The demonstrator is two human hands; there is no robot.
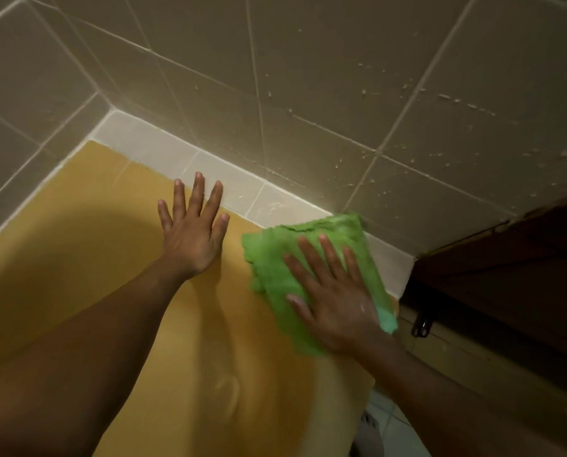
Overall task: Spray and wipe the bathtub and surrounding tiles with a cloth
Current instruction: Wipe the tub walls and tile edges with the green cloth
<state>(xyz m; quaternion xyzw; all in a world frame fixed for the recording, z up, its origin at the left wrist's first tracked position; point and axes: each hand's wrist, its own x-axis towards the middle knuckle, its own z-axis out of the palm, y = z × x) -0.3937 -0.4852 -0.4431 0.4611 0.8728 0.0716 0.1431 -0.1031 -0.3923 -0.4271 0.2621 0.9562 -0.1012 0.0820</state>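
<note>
Nearest, the right hand (335,298) lay flat on the green cloth (269,255), its grip apart, fingers straight and spread, pressing the cloth onto the rim of the yellow tub (94,209). The cloth was bunched and folded; its far edge reached over the pale ledge (229,183) to the foot of the wall. Just left of it, apart from the cloth, the left hand (193,239) rested palm down on the tub rim, grip also apart, holding nothing, its fingertips reaching the ledge. To the right stood a dark cabinet (489,275). Beyond the ledge rose the beige tiles (341,77), with droplets (456,100) scattered on those above the cloth.
</note>
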